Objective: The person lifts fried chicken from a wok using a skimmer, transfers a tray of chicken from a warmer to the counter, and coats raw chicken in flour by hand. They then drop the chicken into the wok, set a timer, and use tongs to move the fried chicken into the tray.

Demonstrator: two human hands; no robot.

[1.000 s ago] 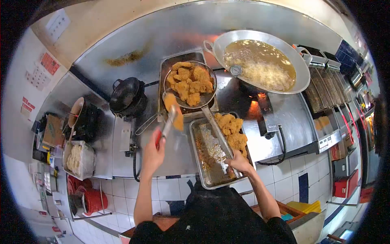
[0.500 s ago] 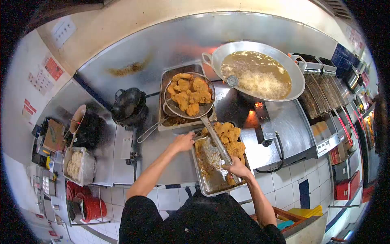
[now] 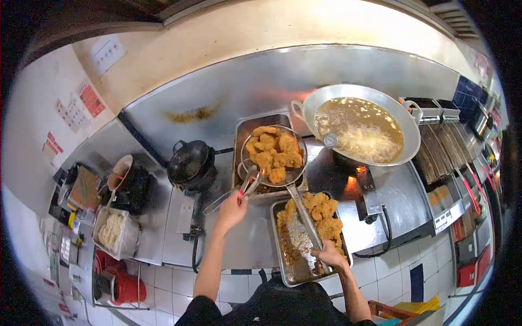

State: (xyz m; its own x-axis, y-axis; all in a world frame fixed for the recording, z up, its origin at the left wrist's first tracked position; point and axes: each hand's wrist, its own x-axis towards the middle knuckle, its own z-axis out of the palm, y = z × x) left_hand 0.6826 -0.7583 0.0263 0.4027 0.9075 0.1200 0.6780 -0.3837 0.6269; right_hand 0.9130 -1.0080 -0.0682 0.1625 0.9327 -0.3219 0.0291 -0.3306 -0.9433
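My left hand (image 3: 232, 211) is closed around metal tongs (image 3: 252, 182), whose tips are at the left rim of a large round strainer. Golden fried chicken pieces (image 3: 274, 152) fill this strainer. My right hand (image 3: 329, 254) grips the long handle (image 3: 305, 217) of the strainer near its lower end. Below the handle a metal tray (image 3: 296, 275) holds more fried chicken (image 3: 323, 214) along its right and upper parts, with crumbs and oil on its bare side. The strainer rests over a second, darker rectangular pan (image 3: 242, 129) on the counter.
A wide wok (image 3: 411, 146) of bubbling oil, with a dial thermometer (image 3: 330, 140), stands back right. Beyond it are fryer baskets (image 3: 446, 149). A black pot (image 3: 190, 163) sits left, and a tub (image 3: 130, 239) of pale food further left. A burner with visible flame (image 3: 360, 170) is under the wok.
My left hand has lifted from the tray's upper left edge to the strainer's rim, with tongs now plainly visible. The view has tilted upward. My right hand keeps its hold on the handle.
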